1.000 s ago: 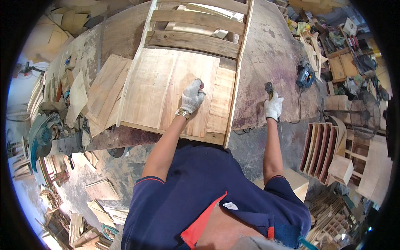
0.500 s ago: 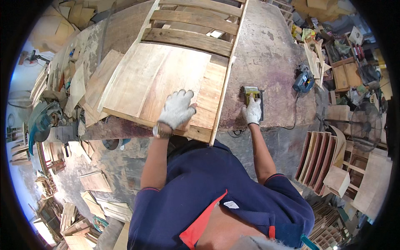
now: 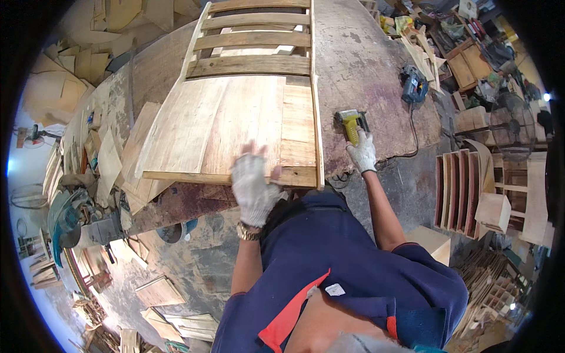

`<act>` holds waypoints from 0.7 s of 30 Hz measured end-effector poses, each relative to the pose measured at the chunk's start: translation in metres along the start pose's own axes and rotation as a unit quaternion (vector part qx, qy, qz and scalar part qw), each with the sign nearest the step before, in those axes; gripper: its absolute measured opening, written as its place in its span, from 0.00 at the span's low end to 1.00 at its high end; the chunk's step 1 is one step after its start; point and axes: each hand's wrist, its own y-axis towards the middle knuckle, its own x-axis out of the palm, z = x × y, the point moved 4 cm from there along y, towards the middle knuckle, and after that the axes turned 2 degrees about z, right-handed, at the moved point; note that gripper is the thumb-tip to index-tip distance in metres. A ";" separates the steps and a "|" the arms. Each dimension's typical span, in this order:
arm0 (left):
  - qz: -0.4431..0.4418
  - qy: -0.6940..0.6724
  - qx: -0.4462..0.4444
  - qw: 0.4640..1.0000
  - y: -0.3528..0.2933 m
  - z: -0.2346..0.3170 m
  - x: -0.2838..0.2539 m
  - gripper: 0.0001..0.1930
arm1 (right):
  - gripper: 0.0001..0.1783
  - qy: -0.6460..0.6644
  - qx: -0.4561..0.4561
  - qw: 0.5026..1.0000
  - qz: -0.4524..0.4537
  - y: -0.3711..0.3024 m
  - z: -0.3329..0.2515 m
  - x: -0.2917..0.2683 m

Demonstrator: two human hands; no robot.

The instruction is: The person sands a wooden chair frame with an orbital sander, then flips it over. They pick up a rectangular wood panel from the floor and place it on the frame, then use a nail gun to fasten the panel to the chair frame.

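Observation:
A wooden frame with curved slats and flat boards, like a piece of furniture (image 3: 244,117), lies across the workbench, its front rail toward me. My left hand (image 3: 254,183), in a white glove with bare fingertips, is over the front rail, fingers spread and slightly blurred. It holds nothing; whether it touches the rail I cannot tell. To the right of the frame, my gloved right hand (image 3: 362,150) is closed round the handle of a nail gun (image 3: 351,120) with a yellow-green body and metal head. The nail gun lies on its side at the bench top.
A blue corded power tool (image 3: 414,84) rests on the workbench (image 3: 376,70) at the right. Thin boards (image 3: 141,141) lie left of the frame. A standing fan (image 3: 512,123) and a slatted wooden rack (image 3: 458,189) stand right. A teal saw (image 3: 65,223) is at far left.
My left hand has drawn back from the boards to the front rail. My right hand and the nail gun have shifted little on the bench. The whole view has turned slightly.

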 end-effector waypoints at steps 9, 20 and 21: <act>0.241 -0.136 -0.437 0.856 -0.058 -0.035 -0.009 0.44 | 0.38 0.045 -0.066 0.997 -0.014 0.032 -0.033 -0.003; 0.331 -0.402 -0.569 0.637 -0.070 0.000 0.020 0.53 | 0.34 0.211 -0.223 0.952 -0.001 0.240 -0.120 -0.024; 0.331 -0.395 -0.583 0.628 -0.076 -0.003 0.021 0.52 | 0.32 0.226 -0.267 0.936 0.034 0.262 -0.137 -0.032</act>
